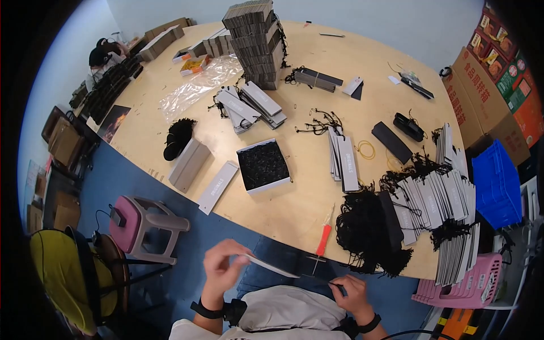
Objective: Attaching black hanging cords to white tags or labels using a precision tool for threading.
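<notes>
My left hand (pixel 224 267) pinches one end of a flat grey hang tag (pixel 271 266) between thumb and fingers, in front of the table's near edge. To its right, my right hand (pixel 350 293) has its fingertips closed on a thin black cord (pixel 322 280) that runs toward the tag's far end. Whether cord and tag are joined cannot be made out. Just beyond both hands, a red-handled tool (pixel 323 241) lies at the table edge. A single grey tag (pixel 218 188) and an open white box of small black pieces (pixel 263 165) are farther off.
Corded tags (pixel 433 201) and a heap of black cords (pixel 365 232) crowd the table's right end. Stacked tags (pixel 255 45) rise at the back. Bundled tags (pixel 343 161) lie mid-table. A blue crate (pixel 496 184) stands right, a pink stool (pixel 147 226) left. Another person sits far left.
</notes>
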